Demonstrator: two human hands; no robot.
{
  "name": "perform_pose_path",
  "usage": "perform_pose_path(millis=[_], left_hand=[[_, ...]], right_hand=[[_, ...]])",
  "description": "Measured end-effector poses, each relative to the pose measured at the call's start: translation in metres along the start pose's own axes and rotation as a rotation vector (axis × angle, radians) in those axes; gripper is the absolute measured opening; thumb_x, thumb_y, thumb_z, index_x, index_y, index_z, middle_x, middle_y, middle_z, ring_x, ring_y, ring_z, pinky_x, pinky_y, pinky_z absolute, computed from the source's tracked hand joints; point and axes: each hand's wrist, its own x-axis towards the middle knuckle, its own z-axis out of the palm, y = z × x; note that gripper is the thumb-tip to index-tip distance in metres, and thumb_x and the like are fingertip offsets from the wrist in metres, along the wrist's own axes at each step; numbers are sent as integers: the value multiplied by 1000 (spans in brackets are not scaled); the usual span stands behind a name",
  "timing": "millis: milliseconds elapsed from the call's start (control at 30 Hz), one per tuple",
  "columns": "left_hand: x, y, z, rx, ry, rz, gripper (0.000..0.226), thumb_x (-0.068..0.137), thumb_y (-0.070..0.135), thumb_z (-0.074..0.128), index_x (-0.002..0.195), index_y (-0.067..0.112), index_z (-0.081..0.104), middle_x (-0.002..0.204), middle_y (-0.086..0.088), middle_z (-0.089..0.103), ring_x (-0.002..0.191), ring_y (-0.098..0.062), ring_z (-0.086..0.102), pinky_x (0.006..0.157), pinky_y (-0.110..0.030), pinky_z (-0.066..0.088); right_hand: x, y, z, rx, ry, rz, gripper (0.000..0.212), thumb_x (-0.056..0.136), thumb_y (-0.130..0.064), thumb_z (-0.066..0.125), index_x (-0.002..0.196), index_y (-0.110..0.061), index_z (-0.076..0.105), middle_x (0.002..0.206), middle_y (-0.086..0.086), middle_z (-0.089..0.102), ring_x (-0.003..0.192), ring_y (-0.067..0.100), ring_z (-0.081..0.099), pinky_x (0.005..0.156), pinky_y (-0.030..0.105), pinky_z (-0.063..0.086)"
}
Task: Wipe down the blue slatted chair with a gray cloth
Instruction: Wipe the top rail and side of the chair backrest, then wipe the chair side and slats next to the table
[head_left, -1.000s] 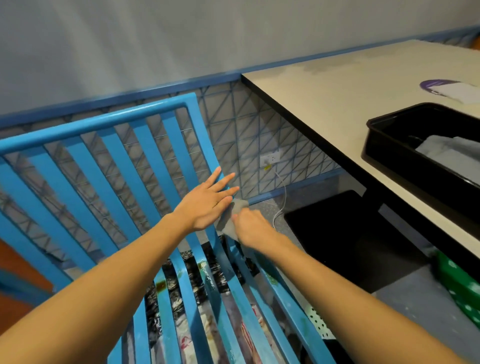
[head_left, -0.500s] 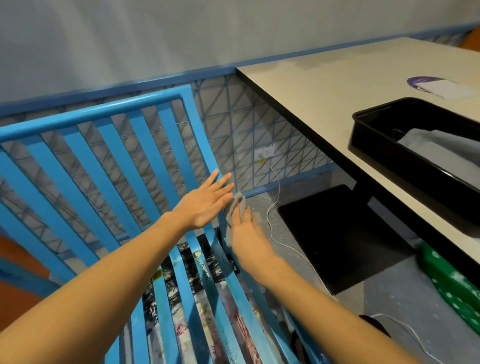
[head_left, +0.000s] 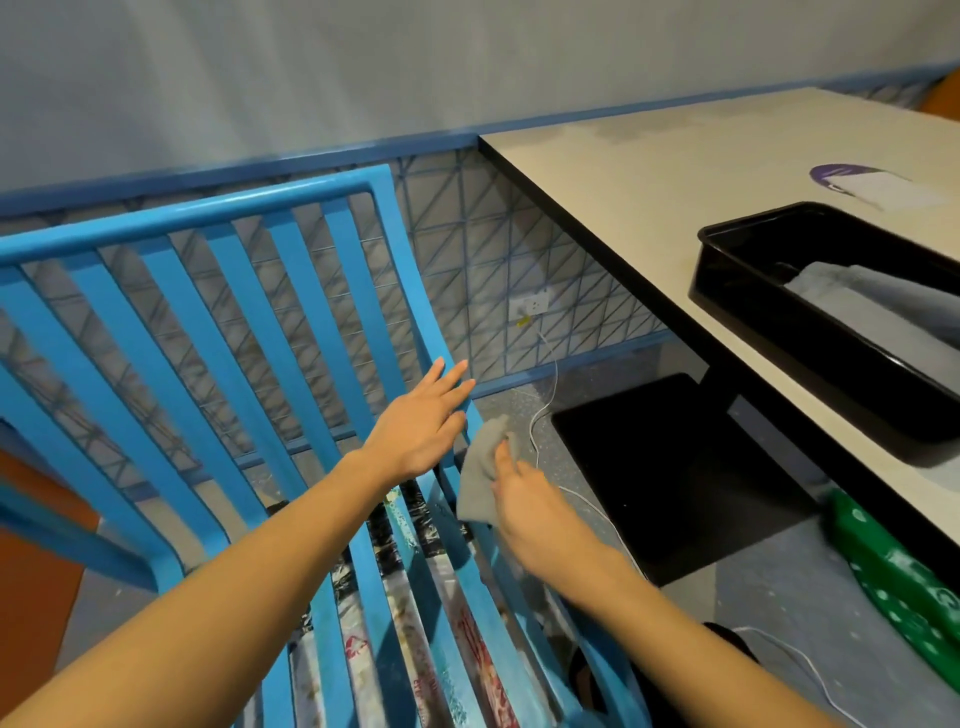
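Note:
The blue slatted chair (head_left: 218, 332) fills the left and lower part of the head view, its backrest slats rising toward the wall. My left hand (head_left: 421, 426) lies flat with straight fingers against the rightmost upright of the backrest. Just right of it, my right hand (head_left: 524, 493) holds the gray cloth (head_left: 480, 475) against the chair's right edge, where the backrest meets the seat. The cloth hangs partly in front of that frame, and my fingers cover its right side.
A beige table (head_left: 649, 171) with a dark edge stands at the right, carrying a black tray (head_left: 810, 338) with folded gray fabric. A white cable (head_left: 545, 400) runs from a wall socket over the floor. A green bag (head_left: 898, 577) lies under the table.
My right hand and the cloth slid slightly down and right along the chair's right frame. The left hand stayed flat on the upright. The camera shifted a little.

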Motion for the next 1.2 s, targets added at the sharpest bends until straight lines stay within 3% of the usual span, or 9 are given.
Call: perform_pose_path(millis=[200,300,367,600,733,833,967,1100,1200], left_hand=[[-3,23,-4,-167,56,-83,44,105,31,37,146,19,44,160,7,23,149,-13,15,118,-40,25],[-29,53,3,-217,188,37,39,100,20,46,138,19,54,152,4,41,140,-15,38,116,-33,27],[-49,74,26,-166,118,111,42,103,30,38,143,25,46,158,6,30,147,-13,22,121,-37,15],[-21,83,58,-118,158,-141,41,101,30,37,138,21,51,163,-1,14,151,-16,-4,122,-50,3],[-23,80,58,-141,131,-173,52,104,26,34,153,11,28,164,-2,2,150,-17,-11,123,-41,-1],[-47,102,65,-247,140,-104,48,105,26,33,149,8,36,162,-3,17,151,-17,-2,121,-32,-3],[-83,126,70,-299,240,28,32,99,32,46,113,19,72,125,6,64,134,-11,35,117,-41,24],[-45,105,47,101,63,24,45,98,52,37,73,30,67,79,12,63,101,-2,46,118,-46,11],[-21,93,45,118,-9,36,43,100,39,33,78,26,67,86,10,61,105,-12,51,119,-47,8]], right_hand=[[22,-21,11,-130,40,-42,86,93,-9,50,150,4,-13,158,29,-10,146,42,8,121,44,15],[11,5,-20,579,-96,34,63,96,-4,46,154,-9,20,149,25,37,126,30,47,108,43,38],[0,33,-39,977,11,227,52,96,-2,48,146,-13,40,125,17,62,107,23,57,86,37,49],[-88,65,-28,917,-271,336,34,103,-13,41,99,2,71,70,5,67,55,9,57,55,18,44],[-98,76,-13,1163,-253,368,40,103,-18,38,104,2,73,99,31,69,84,35,61,66,29,51],[-99,83,-4,1341,-252,438,39,101,-21,43,108,6,70,110,37,63,96,42,60,78,39,53],[-113,77,9,1574,-237,430,36,89,-26,55,100,5,70,97,33,68,77,35,67,78,41,54],[-130,70,26,1529,-173,391,57,102,-36,36,103,11,68,87,35,67,65,31,65,67,32,56],[-136,67,33,1422,-97,429,72,101,-47,28,93,11,71,65,28,64,49,27,58,59,30,52]])
